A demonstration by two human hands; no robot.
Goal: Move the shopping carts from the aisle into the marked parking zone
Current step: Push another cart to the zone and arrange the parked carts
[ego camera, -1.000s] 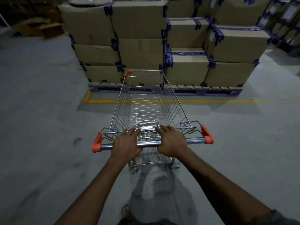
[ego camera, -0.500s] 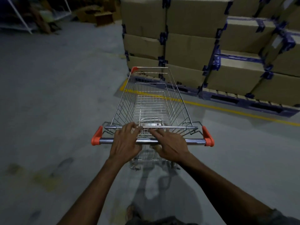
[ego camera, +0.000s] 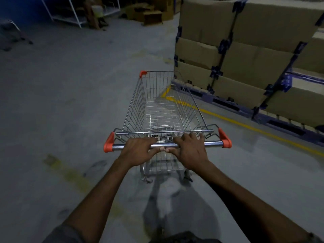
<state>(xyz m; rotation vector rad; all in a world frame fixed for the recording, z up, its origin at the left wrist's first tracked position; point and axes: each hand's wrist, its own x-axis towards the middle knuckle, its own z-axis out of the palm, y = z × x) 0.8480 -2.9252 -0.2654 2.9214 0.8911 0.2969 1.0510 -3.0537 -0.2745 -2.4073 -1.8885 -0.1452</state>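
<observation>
Gripping the shopping cart (ego camera: pixel 163 109) handle, left hand (ego camera: pixel 138 151) and right hand (ego camera: pixel 190 151) clamped side by side.

Cardboard boxes (ego camera: pixel 245 55), stacked w/ blue strapping, on blue pallet (ego camera: pixel 228 104), right. White metal rack (ego camera: pixel 73 13) and loose cartons (ego camera: pixel 150 14), far bkgd. Grey concrete floor (ego camera: pixel 61 102).

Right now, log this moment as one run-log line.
left hand: on handle | right hand: on handle | cart: empty | boxes: right | yellow line: right
</observation>
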